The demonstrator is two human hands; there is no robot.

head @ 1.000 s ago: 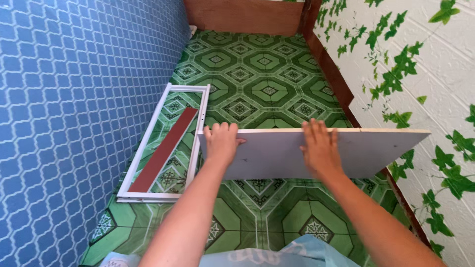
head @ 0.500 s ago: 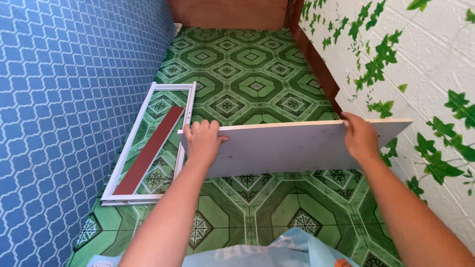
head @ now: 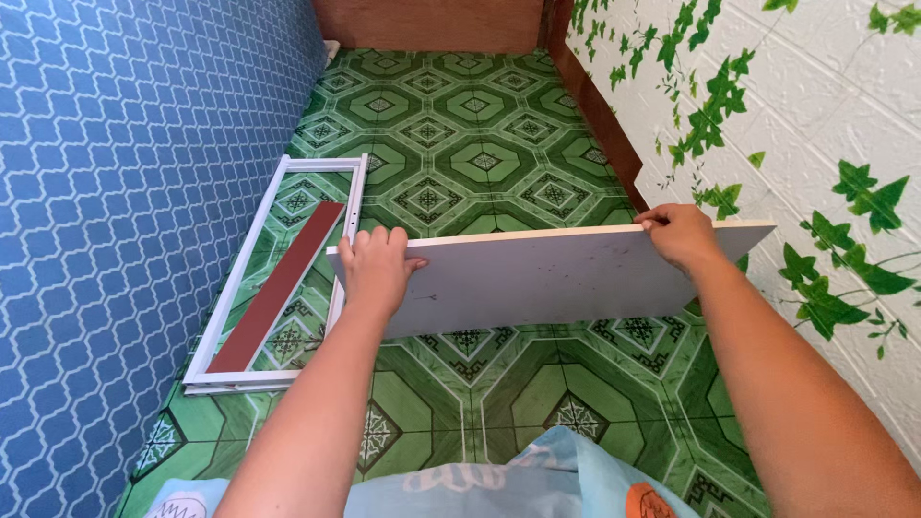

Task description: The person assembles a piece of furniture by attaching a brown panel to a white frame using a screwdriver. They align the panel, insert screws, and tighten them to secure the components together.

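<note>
Overhead, both hands clamped on a white rectangular panel [head: 556,283], held flat above the green patterned tile floor [head: 480,163]. Left hand [head: 374,269] gripping the panel's left end, fingers curled over the far edge; right hand [head: 681,235] closed on the right end, near the ivy-printed white wall [head: 815,125]. Lying on the floor by the blue patterned wall [head: 125,192]: a white frame [head: 278,278] around a dark red strip [head: 278,288].

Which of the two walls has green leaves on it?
The white wall by the right hand; the left wall is blue with a lattice pattern.
</note>
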